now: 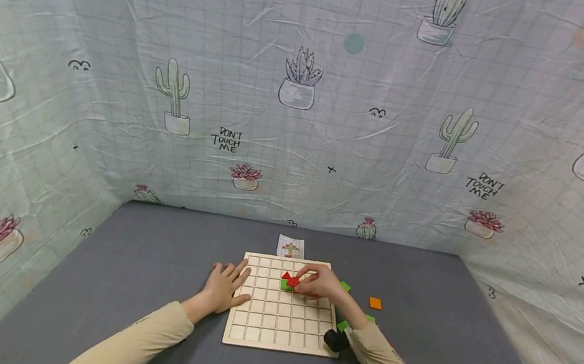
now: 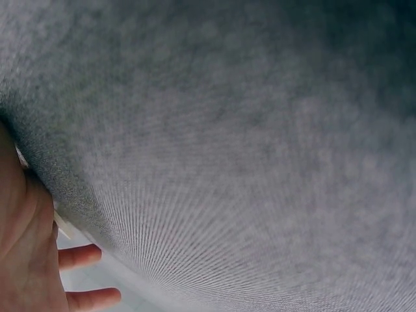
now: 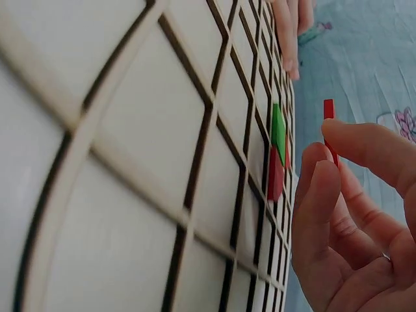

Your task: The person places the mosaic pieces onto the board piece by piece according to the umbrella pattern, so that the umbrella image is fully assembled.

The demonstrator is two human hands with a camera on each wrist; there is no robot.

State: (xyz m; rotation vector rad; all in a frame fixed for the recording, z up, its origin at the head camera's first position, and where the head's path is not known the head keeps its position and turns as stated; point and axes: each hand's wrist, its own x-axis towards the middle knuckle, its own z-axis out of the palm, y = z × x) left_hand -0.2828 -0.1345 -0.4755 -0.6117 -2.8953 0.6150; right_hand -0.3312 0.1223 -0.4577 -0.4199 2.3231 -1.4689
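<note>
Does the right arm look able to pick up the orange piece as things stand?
Probably not yet: the right grip pinches a red piece; otherwise, the way to the orange piece looks free.

One gridded board [image 1: 261, 321] and one printed card [image 1: 290, 248] at its 12 o'clock; one orange tile [image 1: 375, 303] at 3 o'clock; one black object [image 1: 336, 341] at 4. Green pieces [image 1: 284, 285]: at least one on the board, three on the table [image 1: 175, 240] between 2 and 4. Red pieces [image 3: 276, 175]: two on the board, one in the right fingers [image 3: 370, 143], at least one at 4.
</note>
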